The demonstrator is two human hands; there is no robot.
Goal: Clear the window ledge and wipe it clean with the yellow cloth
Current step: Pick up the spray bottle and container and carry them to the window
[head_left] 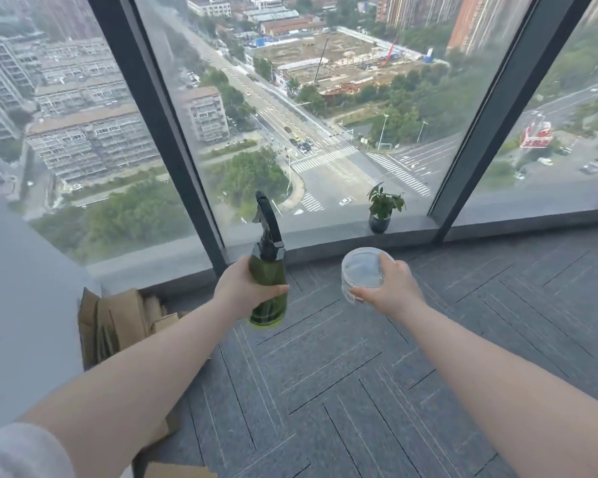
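The window ledge [325, 241] runs along the foot of the glass, carrying only a small potted plant [382, 210] near its right end. The yellow cloth is not in view. The left hand [242, 288] wraps its grip around the body of a green spray bottle [268, 284], held upright over the carpeted floor [359, 374]. The right hand [390, 288] holds a clear lidded tub [363, 274] by its rim. The plant probably handles light but top-heavy and fragile; the pot's body is the safest hold. Cardboard boxes [118, 322] stand on the floor at the left.
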